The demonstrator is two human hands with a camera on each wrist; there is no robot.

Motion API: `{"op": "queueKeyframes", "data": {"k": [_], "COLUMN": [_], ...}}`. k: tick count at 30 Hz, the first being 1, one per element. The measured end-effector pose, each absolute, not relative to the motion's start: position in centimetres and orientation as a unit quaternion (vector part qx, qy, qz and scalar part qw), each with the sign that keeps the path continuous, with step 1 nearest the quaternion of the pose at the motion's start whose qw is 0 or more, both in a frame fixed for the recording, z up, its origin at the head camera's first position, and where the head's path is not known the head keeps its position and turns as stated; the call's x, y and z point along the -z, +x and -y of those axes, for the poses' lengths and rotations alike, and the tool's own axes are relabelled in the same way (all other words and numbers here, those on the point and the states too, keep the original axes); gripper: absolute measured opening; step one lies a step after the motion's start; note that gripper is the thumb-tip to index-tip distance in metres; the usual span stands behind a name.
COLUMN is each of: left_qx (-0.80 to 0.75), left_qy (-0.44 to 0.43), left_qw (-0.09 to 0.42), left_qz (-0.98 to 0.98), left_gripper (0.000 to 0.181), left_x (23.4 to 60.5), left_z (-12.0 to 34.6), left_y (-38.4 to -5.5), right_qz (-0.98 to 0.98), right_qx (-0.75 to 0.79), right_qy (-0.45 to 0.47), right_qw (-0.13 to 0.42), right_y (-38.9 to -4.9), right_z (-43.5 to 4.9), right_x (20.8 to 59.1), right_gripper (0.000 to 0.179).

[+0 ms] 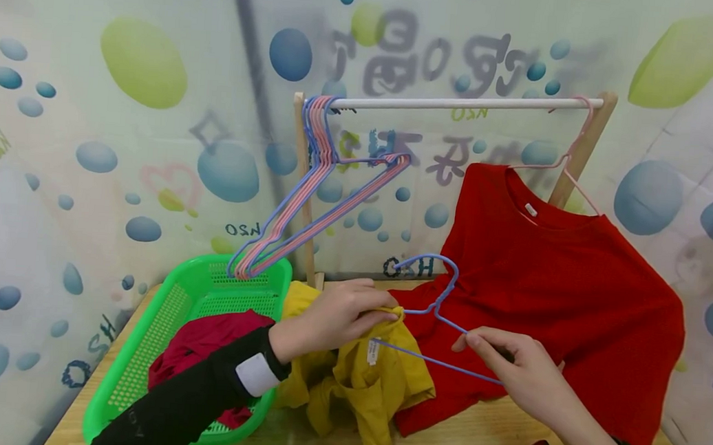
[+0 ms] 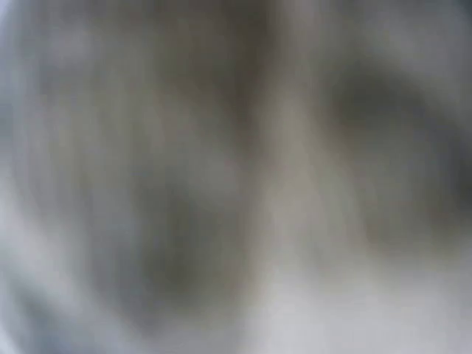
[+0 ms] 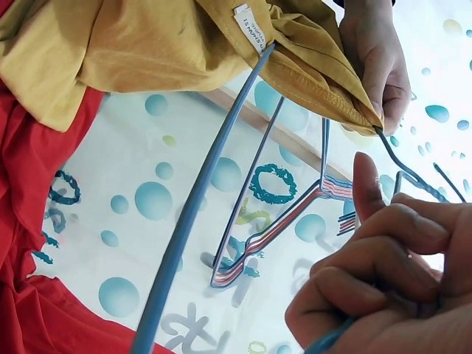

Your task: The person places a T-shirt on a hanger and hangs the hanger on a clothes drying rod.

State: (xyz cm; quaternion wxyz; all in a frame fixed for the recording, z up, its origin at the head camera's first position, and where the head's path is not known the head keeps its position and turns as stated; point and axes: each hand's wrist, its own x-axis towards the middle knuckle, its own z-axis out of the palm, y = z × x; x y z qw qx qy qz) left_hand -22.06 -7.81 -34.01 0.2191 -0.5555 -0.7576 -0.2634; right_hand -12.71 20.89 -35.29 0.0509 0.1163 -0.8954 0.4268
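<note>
over the middle of the counter (image 1: 472, 434), a yellow garment (image 1: 376, 382) is bunched to the left of the right hand (image 1: 523, 365), nearer the left hand (image 1: 344, 315), whose fingers pinch its collar. a blue hanger (image 1: 437, 307) spans the gap between the hands, its long axis running crosswise toward the counter's right edge, its left end inside the neck opening. the right hand's fingers pinch the hanger's sloping right arm.

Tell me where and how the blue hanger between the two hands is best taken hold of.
Probably pinch the blue hanger on its right sloping shoulder below the hook, coming from the right, as the right hand does. The thin rod is bare there, while the opposite shoulder runs into the yellow garment that the left hand holds.
</note>
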Motion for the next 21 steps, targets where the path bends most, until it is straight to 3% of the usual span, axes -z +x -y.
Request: {"op": "queueKeyframes", "data": {"k": [21], "left_qx": [0.277], "left_qy": [-0.553], "left_qw": [0.238], "left_qz": [0.749], "left_gripper": [0.007], "left_x": [34.2], "left_z": [6.6], "left_y": [-22.0], "right_qz": [0.891], "right_qx": [-0.437], "right_qy": [0.097], "right_qw": [0.068], "right_y": [-12.8], "right_z": [-19.9], "right_x": [35.0], "right_gripper": [0.026]}}
